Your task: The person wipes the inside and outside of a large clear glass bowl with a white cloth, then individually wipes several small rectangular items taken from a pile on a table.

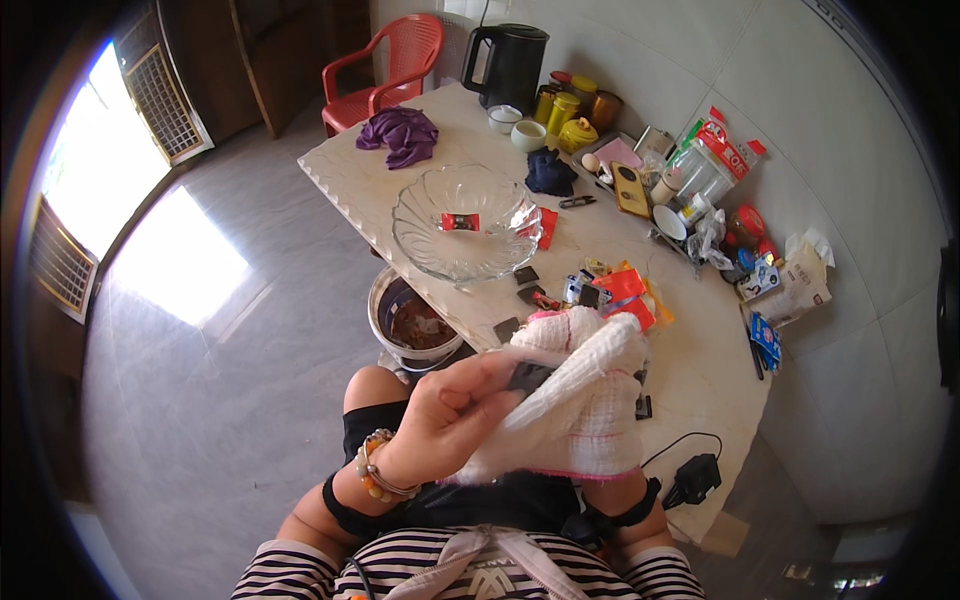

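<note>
My left hand, with a beaded bracelet at its wrist, pinches a small dark flat piece between thumb and fingers. A white cloth with pink edging lies over my right hand and hides its fingers, so its grip cannot be made out. A fold of the cloth runs beside the dark piece. Beyond the hands, several small dark pieces and red and orange wrappers lie on the stone-topped table. A scalloped glass bowl holds a red-wrapped item.
An open bucket with brown contents stands below the table's left edge. Farther back are a purple cloth, a black kettle and a red plastic chair. A cluttered tray sits by the wall; a black power adapter lies near right.
</note>
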Demonstrator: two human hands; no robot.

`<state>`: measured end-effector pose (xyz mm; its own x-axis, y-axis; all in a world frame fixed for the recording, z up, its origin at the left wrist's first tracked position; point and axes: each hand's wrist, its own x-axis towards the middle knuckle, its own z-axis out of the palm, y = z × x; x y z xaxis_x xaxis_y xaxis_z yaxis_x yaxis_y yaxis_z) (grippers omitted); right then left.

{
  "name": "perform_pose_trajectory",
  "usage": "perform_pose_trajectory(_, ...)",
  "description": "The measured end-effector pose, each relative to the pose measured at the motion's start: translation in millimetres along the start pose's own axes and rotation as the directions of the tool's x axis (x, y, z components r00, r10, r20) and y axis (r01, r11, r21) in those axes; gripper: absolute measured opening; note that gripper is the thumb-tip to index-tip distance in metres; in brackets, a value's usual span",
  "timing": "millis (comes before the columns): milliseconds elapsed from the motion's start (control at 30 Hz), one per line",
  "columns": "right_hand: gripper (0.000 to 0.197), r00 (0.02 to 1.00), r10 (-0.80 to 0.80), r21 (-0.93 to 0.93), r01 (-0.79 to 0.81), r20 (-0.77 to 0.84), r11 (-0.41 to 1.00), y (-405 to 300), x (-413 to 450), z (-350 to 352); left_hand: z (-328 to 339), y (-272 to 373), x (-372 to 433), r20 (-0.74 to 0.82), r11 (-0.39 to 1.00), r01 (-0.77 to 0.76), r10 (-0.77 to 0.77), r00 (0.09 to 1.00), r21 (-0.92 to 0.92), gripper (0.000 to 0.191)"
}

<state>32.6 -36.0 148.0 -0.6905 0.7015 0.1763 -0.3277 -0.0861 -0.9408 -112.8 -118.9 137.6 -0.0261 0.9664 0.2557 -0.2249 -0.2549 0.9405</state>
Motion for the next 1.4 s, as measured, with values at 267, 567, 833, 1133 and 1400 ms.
perform_pose_trajectory(267, 0.024, 0.897, -0.275, -0.299, 0.383, 0.347, 0.874, -18.8, 8.5, 16.3, 4.6, 9.2, -3.8, 0.025, 0.934, -0.115, 0.113, 0.993, 0.339, 0.029)
perform_pose_trajectory(567, 0.031, 0.975, 0.130, 0.479, -0.029, -0.178, 0.877, 25.1, 4.6, 4.8, 5.6, 9.7, -0.4, -0.100, 0.977, -0.008, -0.013, 0.995, -0.211, 0.032)
perform_pose_trajectory(833, 0.033, 0.978, 0.207, 0.162, -0.207, 0.016, 0.965, 5.5, 0.2, 27.5, -10.3, 19.6, -6.0, -0.089, 0.945, 0.198, -0.227, 0.970, -0.260, 0.033)
perform_pose_trajectory(1133, 0.030, 0.977, 0.206, -0.191, -0.192, 0.055, 0.963, -18.3, 12.5, 34.7, -6.5, 19.4, -1.4, -0.057, 0.979, 0.127, -0.138, 0.989, -0.160, 0.033)
perform_pose_trajectory(1400, 0.030, 0.989, 0.020, -0.504, 0.058, 0.147, 0.862, -22.2, 3.4, 27.1, -0.2, 8.0, 1.7, -0.178, 0.942, -0.037, 0.101, 0.979, 0.335, 0.012)
